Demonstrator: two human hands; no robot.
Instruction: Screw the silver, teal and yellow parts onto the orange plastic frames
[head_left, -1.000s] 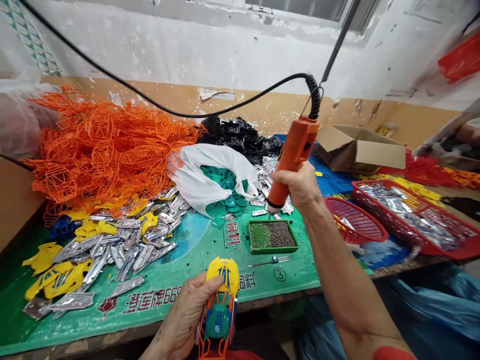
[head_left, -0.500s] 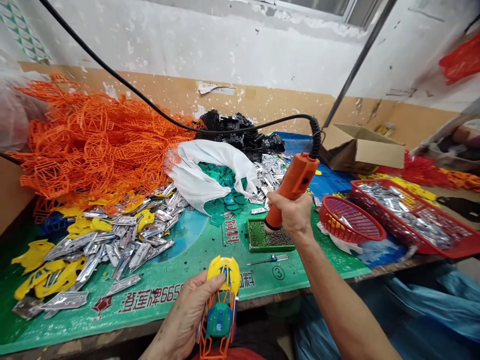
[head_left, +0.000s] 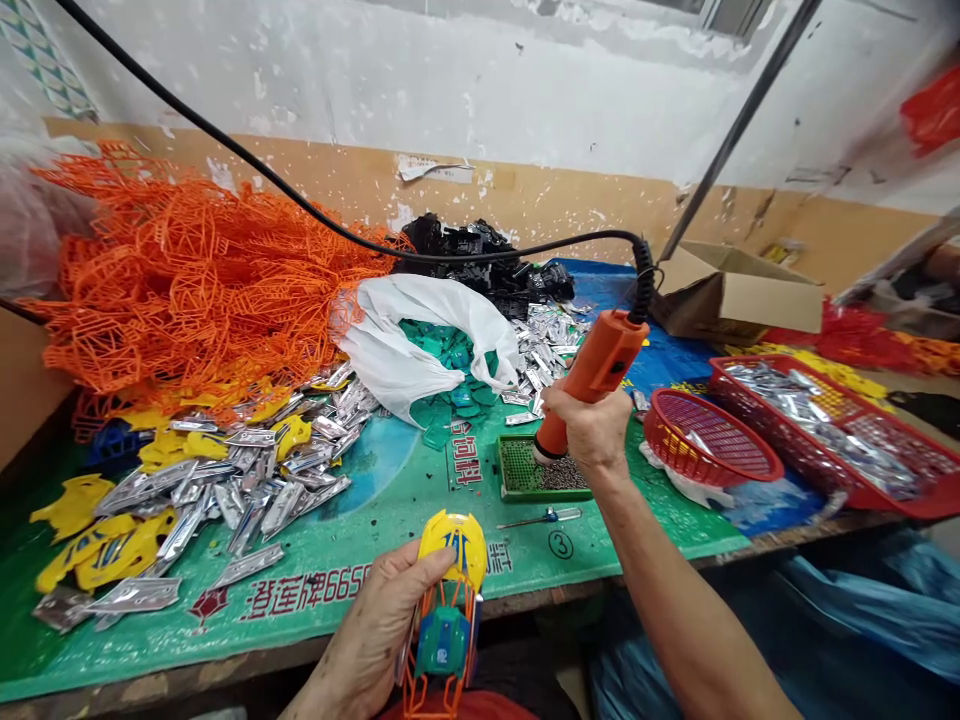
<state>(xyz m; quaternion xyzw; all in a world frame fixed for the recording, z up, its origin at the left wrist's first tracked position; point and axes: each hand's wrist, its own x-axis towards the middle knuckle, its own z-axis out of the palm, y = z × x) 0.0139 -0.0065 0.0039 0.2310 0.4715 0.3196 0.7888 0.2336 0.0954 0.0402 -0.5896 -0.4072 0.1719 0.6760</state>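
My left hand (head_left: pixel 379 625) is closed around a toy car body (head_left: pixel 442 640) at the table's front edge. The car has a yellow front, an orange frame and a green middle piece. My right hand (head_left: pixel 596 430) grips an orange electric screwdriver (head_left: pixel 592 375) with a black cable at its top. Its lower tip points down at a green tray (head_left: pixel 517 468) of small screws; whether it touches them I cannot tell. In front of the tray lies a hand screwdriver (head_left: pixel 541 518) with a clear handle.
Orange plastic frames (head_left: pixel 202 270) are heaped at the left, behind silver and yellow parts (head_left: pixel 247 480). A white bag (head_left: pixel 390 340) holds green pieces. Black parts (head_left: pixel 472 260) lie at the back. On the right are a round red basket (head_left: pixel 709 435), a long red basket (head_left: pixel 795 415) and a cardboard box (head_left: pixel 735 290).
The view has shifted slightly, so most things sit a little differently in the picture. Both hands keep their holds, and the electric screwdriver stays over the screw tray.
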